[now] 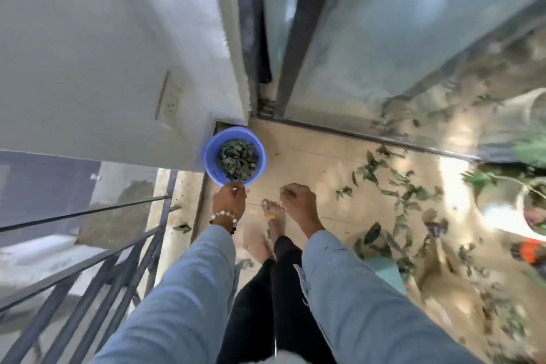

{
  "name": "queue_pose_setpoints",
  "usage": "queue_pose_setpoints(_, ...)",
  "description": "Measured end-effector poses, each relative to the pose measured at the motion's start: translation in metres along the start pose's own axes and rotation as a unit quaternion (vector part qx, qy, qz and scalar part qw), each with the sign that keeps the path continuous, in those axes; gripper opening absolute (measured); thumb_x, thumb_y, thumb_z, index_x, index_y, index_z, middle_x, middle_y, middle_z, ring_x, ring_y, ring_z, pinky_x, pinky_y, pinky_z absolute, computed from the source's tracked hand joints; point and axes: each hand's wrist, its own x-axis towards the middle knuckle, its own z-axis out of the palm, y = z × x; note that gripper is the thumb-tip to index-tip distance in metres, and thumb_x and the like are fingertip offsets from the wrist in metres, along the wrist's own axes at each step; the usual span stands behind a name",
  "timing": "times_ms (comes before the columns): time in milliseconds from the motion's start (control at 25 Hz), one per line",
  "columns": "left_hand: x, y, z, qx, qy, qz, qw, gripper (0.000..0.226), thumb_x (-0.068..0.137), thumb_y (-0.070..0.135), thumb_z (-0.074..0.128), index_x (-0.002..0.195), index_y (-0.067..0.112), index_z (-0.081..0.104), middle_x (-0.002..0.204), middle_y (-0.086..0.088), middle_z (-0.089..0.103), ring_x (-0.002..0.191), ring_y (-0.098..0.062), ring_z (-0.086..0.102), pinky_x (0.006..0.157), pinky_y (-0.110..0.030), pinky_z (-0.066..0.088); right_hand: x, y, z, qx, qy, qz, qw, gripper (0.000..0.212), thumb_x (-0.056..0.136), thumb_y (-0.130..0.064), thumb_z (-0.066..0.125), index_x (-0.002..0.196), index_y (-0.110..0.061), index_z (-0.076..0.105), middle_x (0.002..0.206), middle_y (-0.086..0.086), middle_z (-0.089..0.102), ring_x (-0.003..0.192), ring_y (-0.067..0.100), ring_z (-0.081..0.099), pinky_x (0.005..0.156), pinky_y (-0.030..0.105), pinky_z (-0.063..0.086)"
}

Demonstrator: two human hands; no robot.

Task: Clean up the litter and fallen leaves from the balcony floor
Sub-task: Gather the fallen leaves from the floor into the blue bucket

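A blue bucket point(211, 154) partly filled with green leaves stands on the balcony floor in the corner by the white wall. My left hand point(229, 201), with a bead bracelet at the wrist, grips the bucket's near rim. My right hand point(298, 199) hangs just to the right of it, over my bare foot, with fingers curled and nothing visible in them. Several fallen leaves point(407, 192) lie scattered over the beige floor to the right.
A metal railing point(97, 251) runs along the left edge. A glass sliding door point(399, 47) and its track close off the far side. A white pot with a plant point(529, 210) and an orange object point(530, 251) sit at the right edge. A teal object point(385, 270) lies near my right sleeve.
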Motion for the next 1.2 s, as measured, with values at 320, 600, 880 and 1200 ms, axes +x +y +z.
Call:
queue_pose_setpoints(320,-0.160,0.067,0.046,0.326,-0.114,0.254,0.903,0.027,0.096,0.016,0.050,0.119,0.010,0.062,0.110,-0.019,0.068,0.110,-0.038,0.058,0.092,-0.040,0.047,-0.110,0.080,-0.114,-0.039,0.150,-0.030,0.988,0.021,0.090,-0.010,0.051,0.087,-0.002,0.071,0.091,0.011,0.071,0.086,0.026,0.063,0.067,0.019,0.039)
queue_pose_setpoints(600,-0.264,0.092,0.145,0.530,-0.205,0.408,0.714,0.032,0.098,0.026,0.044,0.127,0.018,0.053,0.111,-0.015,0.067,0.105,-0.034,0.061,0.088,-0.040,0.050,-0.200,0.201,-0.179,-0.052,0.300,0.067,0.950,0.028,0.095,-0.021,0.041,0.092,-0.005,0.064,0.098,0.015,0.065,0.095,0.035,0.058,0.073,0.034,0.043)
queue_pose_setpoints(880,-0.406,0.034,0.287,0.588,-0.265,0.508,0.571,0.027,0.097,0.025,0.048,0.118,0.018,0.062,0.112,-0.015,0.066,0.106,-0.035,0.060,0.087,-0.039,0.050,-0.318,0.380,-0.212,0.039,0.385,0.188,0.903,0.030,0.095,-0.026,0.040,0.104,-0.010,0.064,0.113,0.014,0.063,0.107,0.033,0.055,0.087,0.037,0.042)
queue_pose_setpoints(1200,-0.568,-0.079,0.422,0.633,-0.286,0.575,0.431,0.024,0.096,0.021,0.045,0.107,0.015,0.066,0.108,-0.014,0.067,0.100,-0.033,0.063,0.077,-0.032,0.048,-0.441,0.572,-0.260,0.128,0.440,0.280,0.844,0.029,0.094,-0.031,0.043,0.104,-0.013,0.064,0.109,0.014,0.066,0.105,0.034,0.058,0.088,0.039,0.046)
